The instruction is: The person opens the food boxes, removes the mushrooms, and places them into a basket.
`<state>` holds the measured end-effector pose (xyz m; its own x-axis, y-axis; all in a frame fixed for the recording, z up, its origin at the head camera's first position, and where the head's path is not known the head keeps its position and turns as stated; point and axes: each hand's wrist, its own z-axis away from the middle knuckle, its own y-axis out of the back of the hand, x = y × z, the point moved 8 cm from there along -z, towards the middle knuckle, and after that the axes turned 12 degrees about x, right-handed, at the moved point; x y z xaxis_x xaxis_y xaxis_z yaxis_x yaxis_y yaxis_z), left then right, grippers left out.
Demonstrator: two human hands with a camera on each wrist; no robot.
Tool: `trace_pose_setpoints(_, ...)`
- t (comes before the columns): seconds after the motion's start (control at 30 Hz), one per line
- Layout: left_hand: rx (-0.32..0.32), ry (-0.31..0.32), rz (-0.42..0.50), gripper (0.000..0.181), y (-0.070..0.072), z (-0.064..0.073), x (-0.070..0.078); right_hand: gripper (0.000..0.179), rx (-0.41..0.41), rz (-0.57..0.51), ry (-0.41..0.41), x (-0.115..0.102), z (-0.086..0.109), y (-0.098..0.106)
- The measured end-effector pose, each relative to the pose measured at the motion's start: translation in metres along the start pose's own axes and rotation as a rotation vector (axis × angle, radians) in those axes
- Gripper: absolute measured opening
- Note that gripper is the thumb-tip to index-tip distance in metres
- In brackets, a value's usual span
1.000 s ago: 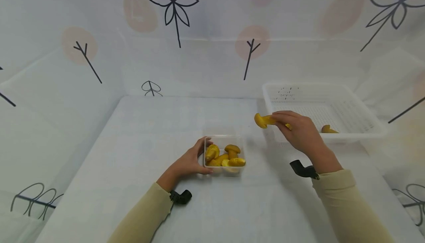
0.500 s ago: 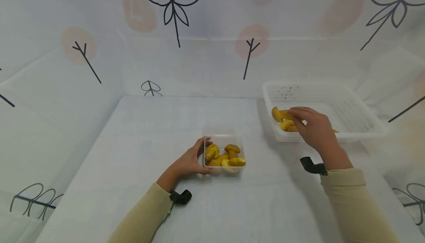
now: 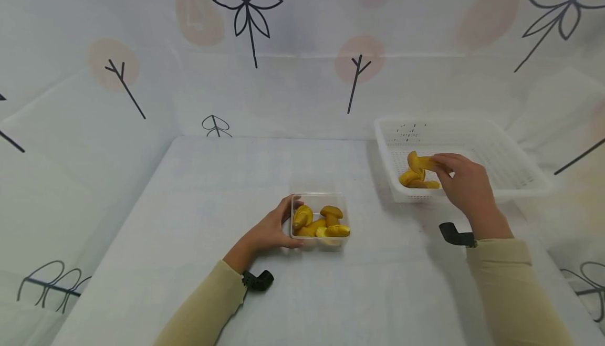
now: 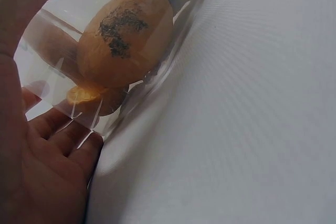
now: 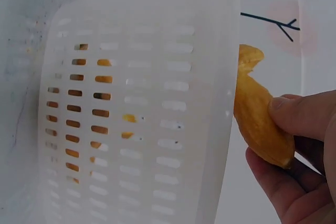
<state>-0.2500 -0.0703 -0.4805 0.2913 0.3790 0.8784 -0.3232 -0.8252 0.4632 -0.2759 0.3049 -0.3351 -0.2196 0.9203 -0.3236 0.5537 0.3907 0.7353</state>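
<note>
A small clear plastic box with several yellow-brown mushrooms inside stands mid-table. My left hand grips its left side, thumb at the near side and fingers at the far side. In the left wrist view a mushroom with dark specks shows through the box wall. Over the white basket at the right, my right hand pinches a yellow mushroom by its stem, cap pointing left. The right wrist view has this mushroom between thumb and fingers, partly behind the basket wall. More mushrooms lie below it in the basket.
The basket has slotted walls and a raised rim. A white cloth covers the table. Behind it hangs a white patterned curtain, with another side of it along the left.
My right hand has moved right with the mushroom, from left of the basket to above its inside. Mushrooms in the basket's near-left corner have come into view. The left hand and box stay still.
</note>
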Motion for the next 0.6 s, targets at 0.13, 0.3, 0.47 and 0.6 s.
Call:
trace_pose_setpoints(0.13,0.000,0.002,-0.001,0.109,0.001,0.000,0.000,0.027,-0.035,0.029,-0.066,0.011,0.000,-0.002)
trace_pose_setpoints(0.3,-0.002,0.000,0.000,0.110,0.001,0.000,0.001,0.027,-0.061,0.045,-0.132,0.022,0.001,-0.004)
trace_pose_setpoints(0.47,-0.004,0.000,-0.001,0.110,0.000,0.000,0.001,0.028,-0.101,0.063,-0.194,0.033,0.000,-0.008)
trace_pose_setpoints(0.6,-0.006,0.003,-0.006,0.110,0.000,0.000,0.001,0.029,-0.151,0.087,-0.246,0.042,0.001,-0.012)
